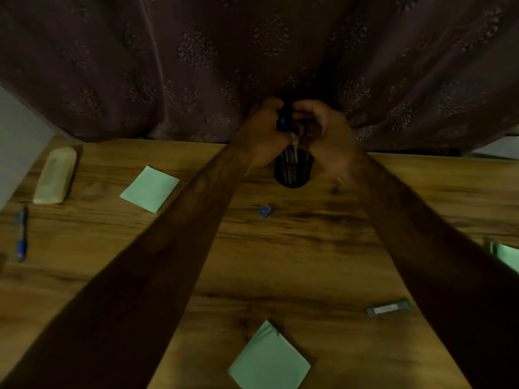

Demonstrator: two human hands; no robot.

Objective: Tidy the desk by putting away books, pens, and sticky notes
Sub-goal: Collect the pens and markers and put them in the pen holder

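Where a brown patterned curtain [196, 51] hangs in soft folds behind it, the wood-grain table [309, 248] carries a round black holder [293, 172] at its far edge. Above the holder the left hand [264, 133] grips blue pens [282, 123], fingers curled round the barrels. The right hand [327, 133] curls close beside them; whether it holds anything cannot be told. A flat square green note [150, 189] lies left, and another pen [22, 234] lies far left.
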